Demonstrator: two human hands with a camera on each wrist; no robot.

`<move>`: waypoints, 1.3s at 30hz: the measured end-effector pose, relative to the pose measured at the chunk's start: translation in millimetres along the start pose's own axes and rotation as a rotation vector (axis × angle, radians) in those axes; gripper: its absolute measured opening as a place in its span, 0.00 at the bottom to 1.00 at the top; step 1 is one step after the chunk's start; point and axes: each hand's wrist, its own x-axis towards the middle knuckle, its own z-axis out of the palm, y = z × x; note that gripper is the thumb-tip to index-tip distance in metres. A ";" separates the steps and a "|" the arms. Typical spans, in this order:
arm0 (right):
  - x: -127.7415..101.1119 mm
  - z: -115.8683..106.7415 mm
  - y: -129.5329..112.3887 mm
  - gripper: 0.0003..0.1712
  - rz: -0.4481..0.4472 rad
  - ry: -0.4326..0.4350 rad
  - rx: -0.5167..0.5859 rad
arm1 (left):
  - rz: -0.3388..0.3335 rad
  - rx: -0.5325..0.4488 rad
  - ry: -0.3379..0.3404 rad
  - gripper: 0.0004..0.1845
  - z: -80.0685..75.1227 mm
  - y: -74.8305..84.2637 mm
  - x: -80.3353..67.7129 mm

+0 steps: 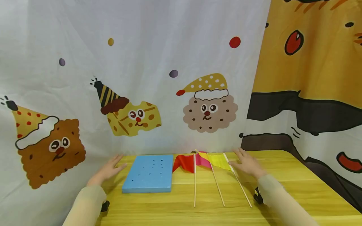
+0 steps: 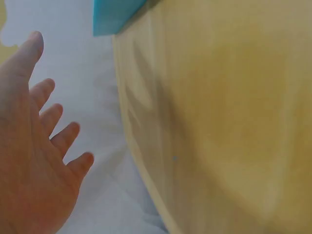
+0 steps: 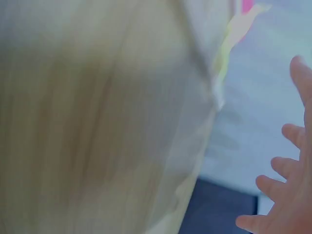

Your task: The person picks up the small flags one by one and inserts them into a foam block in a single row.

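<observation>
Head view shows two hands lying flat over a yellow wooden table (image 1: 282, 188). The left hand (image 1: 108, 171) has its fingers spread out straight and holds nothing. Just to its right, near the fingertips but not touching, lies a flat blue foam block (image 1: 148, 173) with small holes poked in its top.

The right hand (image 1: 247, 163) is spread out too — fingers straight, holding nothing. Its thumb side is right at the stick of the yellow flag (image 1: 219, 160), though I cannot tell if skin touches wood. Left of that hand lie two more flags side by side: a pink flag (image 1: 202, 159) and then a red flag (image 1: 183, 163). All three have thin wooden sticks that point back past the hand toward the person. The red flag lies between the hands, just beside the blue block.

The left wrist view shows the open palm (image 2: 34, 161) with fingers apart, next to the table edge, and a corner of the blue block (image 2: 114, 14) far ahead of the fingertips. The right wrist view is blurry — only the straight fingers (image 3: 285, 195) show at the side.

Behind it all hangs a white cloth (image 1: 155, 62) with cookie faces in party hats.
</observation>
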 end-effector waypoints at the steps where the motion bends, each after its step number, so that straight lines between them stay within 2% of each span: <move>1: 1.4 1.3 -9.0 0.46 -0.026 0.018 0.008 | 0.005 -0.029 0.004 0.41 1.5 -0.1 -3.0; 6: 6.6 8.0 -51.8 0.39 -0.110 0.061 0.103 | 0.023 -0.161 0.038 0.37 12.1 3.0 -13.8; 10: 12.4 16.1 -85.1 0.30 -0.125 0.074 0.214 | -0.026 -0.268 0.045 0.35 22.8 6.4 -17.9; 15: 19.0 31.1 -119.0 0.15 -0.084 0.045 0.387 | -0.072 -0.438 0.032 0.33 32.7 12.1 -22.2; 19: 21.7 45.6 -137.1 0.06 0.010 0.093 0.440 | -0.060 -0.586 0.015 0.31 38.0 13.2 -26.8; 21: 21.8 51.9 -143.0 0.07 0.061 0.107 0.457 | -0.055 -0.625 0.016 0.31 39.8 12.8 -29.0; 23: 20.4 57.3 -147.8 0.09 0.094 0.080 0.495 | -0.036 -0.632 0.006 0.30 41.5 10.9 -30.8; 27: 19.2 66.6 -154.0 0.14 0.154 -0.063 0.620 | -0.077 -0.650 -0.011 0.30 44.4 6.3 -32.4; 30: 19.7 74.3 -155.2 0.15 0.188 -0.137 0.664 | -0.110 -0.665 -0.016 0.29 47.1 2.7 -31.6; 33: 21.3 81.4 -154.7 0.17 0.189 -0.138 0.644 | -0.113 -0.669 -0.037 0.29 48.7 0.0 -30.8; 39: 19.8 92.0 -155.2 0.27 0.146 -0.111 0.577 | -0.071 -0.675 -0.140 0.34 51.6 -8.8 -30.3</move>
